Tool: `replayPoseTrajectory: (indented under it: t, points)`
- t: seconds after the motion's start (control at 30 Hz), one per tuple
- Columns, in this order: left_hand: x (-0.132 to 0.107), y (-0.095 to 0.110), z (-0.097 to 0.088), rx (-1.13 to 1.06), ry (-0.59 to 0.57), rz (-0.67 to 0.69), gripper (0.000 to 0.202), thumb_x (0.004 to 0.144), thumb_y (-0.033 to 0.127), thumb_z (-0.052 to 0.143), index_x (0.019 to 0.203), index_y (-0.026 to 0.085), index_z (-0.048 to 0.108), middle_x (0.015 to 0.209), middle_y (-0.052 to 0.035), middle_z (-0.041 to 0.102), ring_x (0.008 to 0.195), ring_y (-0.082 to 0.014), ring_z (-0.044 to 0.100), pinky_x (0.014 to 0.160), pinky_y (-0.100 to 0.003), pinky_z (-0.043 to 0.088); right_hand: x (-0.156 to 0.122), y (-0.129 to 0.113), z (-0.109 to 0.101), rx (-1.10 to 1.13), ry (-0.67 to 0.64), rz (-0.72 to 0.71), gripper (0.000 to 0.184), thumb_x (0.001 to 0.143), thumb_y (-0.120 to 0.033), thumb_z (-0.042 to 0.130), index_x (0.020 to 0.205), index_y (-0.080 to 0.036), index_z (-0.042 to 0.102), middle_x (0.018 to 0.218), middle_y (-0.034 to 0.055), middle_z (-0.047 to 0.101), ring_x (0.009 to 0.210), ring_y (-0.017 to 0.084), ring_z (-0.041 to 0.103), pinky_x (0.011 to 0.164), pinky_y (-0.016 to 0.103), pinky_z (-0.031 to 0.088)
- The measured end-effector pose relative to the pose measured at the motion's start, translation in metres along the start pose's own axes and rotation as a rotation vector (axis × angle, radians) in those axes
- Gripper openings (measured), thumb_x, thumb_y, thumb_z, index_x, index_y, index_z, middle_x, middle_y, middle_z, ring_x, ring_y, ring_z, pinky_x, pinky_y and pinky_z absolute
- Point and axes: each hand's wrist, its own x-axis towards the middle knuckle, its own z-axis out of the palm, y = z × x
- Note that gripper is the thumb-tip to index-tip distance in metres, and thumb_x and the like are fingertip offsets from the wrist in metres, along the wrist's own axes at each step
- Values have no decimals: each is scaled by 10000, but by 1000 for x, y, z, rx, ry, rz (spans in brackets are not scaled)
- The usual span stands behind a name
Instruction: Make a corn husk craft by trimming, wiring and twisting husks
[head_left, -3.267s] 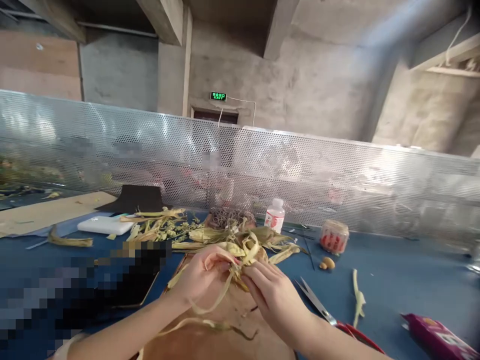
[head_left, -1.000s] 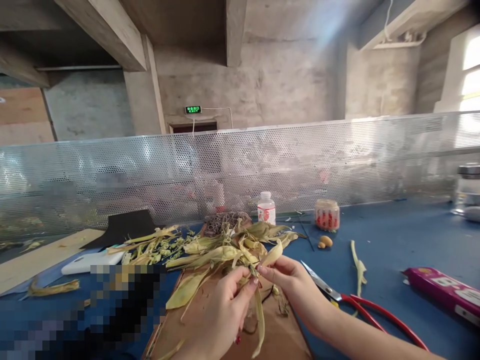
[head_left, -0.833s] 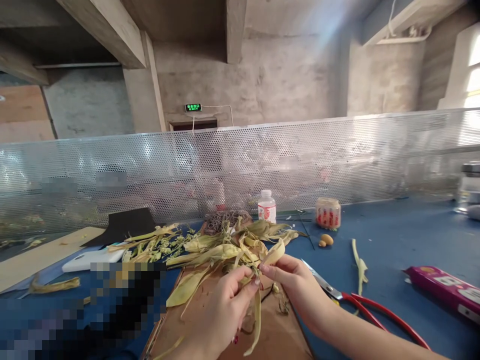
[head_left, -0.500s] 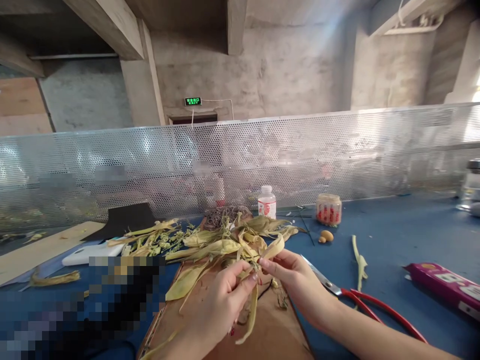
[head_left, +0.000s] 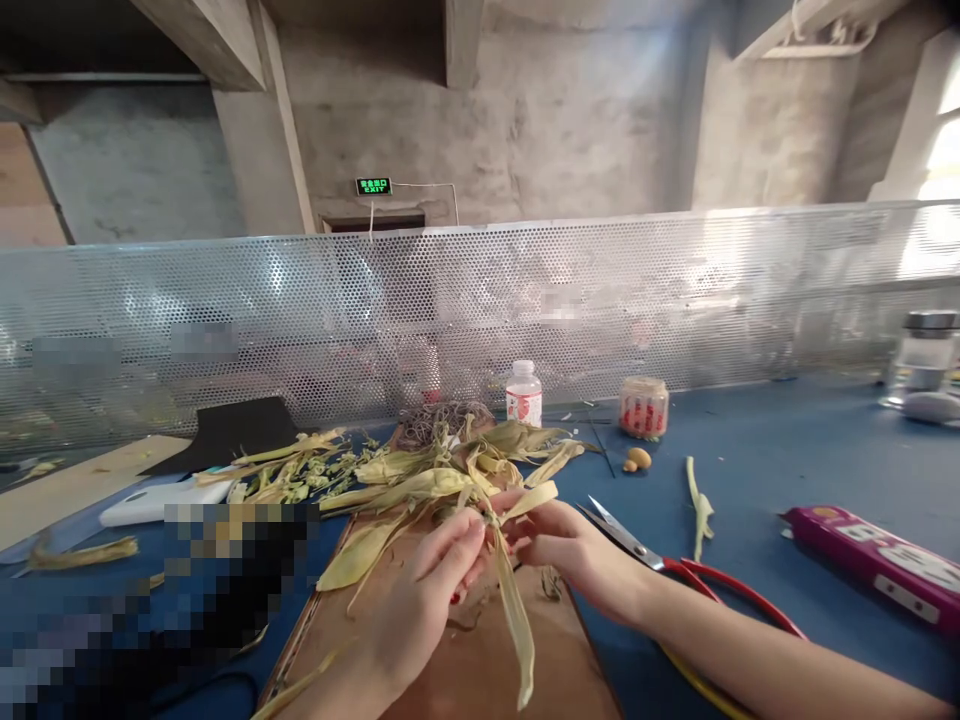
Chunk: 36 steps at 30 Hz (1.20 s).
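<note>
While the left hand [head_left: 429,580] pinches a pale husk strip [head_left: 516,625], the right hand [head_left: 568,545] curls beside it, grip unclear.

A dried, papery husk strip [head_left: 516,630], pale yellow-green, hangs from a bunched spot beside the left fingers [head_left: 471,535]. It is narrow at the top, broader along its length, and comes to a blunt, slightly ragged tip, leaning a little to the right as it runs down in front of the brown board [head_left: 559,685]; whether the tip touches the board cannot be told. From the same bunched spot a shorter husk piece [head_left: 534,496] of like colour slants up to the right, its end smooth and gently curled. How the two pieces join is too small to tell
</note>
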Motion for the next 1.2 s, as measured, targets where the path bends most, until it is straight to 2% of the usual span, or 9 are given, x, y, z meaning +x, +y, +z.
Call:
replayPoseTrajectory:
  t: [0.1,0.2,0.3,0.43,0.67,0.87,1.07,1.13,1.2]
  points:
    - [-1,4,-1,172,41,13,314,864,445,361,729,218,531,607,26,442,604,-132,412,562,-218,347,-2,-2,1,100,-73,1,364,738,-215,566,1102,-192,570,924,27,619,868,162,542,815,310,413]
    - [-2,3,0,268,29,67,305,868,422,370,737,220,556,633,21,514,645,-144,468,597,-222,366,-3,-3,4,121,-69,13,336,725,-264,660,1039,-184,570,876,11,611,821,137,546,787,283,418]
    - [-2,-6,1,300,13,117,304,884,387,356,744,201,552,679,8,553,660,-146,480,581,-223,356,-3,-3,7,101,-20,10,302,689,-280,718,930,-174,570,789,-13,589,724,103,535,682,231,420]
    - [-1,-17,2,350,11,178,294,899,344,341,721,189,516,654,13,522,620,-128,448,559,-218,333,-6,-2,8,56,11,-5,271,698,-282,717,881,-172,550,740,-23,579,637,78,517,549,187,379]
    - [-2,-20,0,437,37,257,289,903,317,339,673,188,458,622,20,489,586,-116,426,548,-219,323,-8,-2,11,104,-29,-61,235,714,-257,706,849,-169,534,768,-1,620,740,114,578,683,234,437]
    - [-5,-8,-1,425,58,236,300,883,335,368,637,202,474,577,20,483,546,-126,439,527,-227,334,-7,2,12,142,-71,-107,195,748,-258,677,841,-177,525,782,-8,595,751,112,566,741,266,441]
    - [-3,-6,-3,288,71,134,242,859,361,419,751,221,584,620,19,558,577,-137,501,538,-226,382,-7,0,10,26,-57,-51,234,795,-308,621,978,-177,554,814,6,587,736,112,560,697,259,458]
    - [0,-11,-4,218,99,105,214,856,373,436,857,224,589,695,13,593,626,-142,532,567,-231,409,-7,-1,11,2,-44,-19,393,788,-313,629,1140,-194,502,782,-2,581,679,110,564,635,255,469]
    - [4,-16,-4,166,140,115,214,852,377,454,929,226,584,790,-3,616,709,-154,563,633,-248,439,-7,0,12,49,-35,12,625,769,-313,653,1303,-225,342,729,-23,571,612,110,570,563,247,473]
